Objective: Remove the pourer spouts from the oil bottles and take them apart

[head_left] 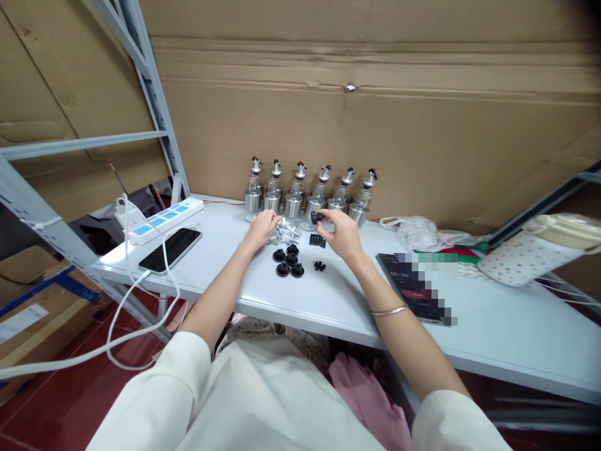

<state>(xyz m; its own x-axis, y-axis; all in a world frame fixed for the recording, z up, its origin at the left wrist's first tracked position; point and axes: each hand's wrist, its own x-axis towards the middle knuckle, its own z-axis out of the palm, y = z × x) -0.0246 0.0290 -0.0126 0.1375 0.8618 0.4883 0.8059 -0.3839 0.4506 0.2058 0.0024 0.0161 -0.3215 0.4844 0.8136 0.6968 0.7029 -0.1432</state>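
Observation:
My right hand [342, 234] pinches a small black cap [317, 217] just above the white table [488, 338]. My left hand [261, 228] is closed over a cluster of small clear and metal parts [286, 233]. Between my forearms lie several round black rubber stoppers [288, 260], a black ridged piece [317, 240] and a few tiny black bits [320, 265]. Behind my hands, a row of several glass and steel dispenser bottles [310, 194] with pour spouts stands along the cardboard wall.
A phone [171, 249] on a white cable lies at the table's left end beside a white power strip [159, 220]. A dark tablet [413, 289], a crumpled plastic bag [416, 232] and a dotted white container [535, 254] sit to the right. Metal shelving uprights [154, 94] rise at the left.

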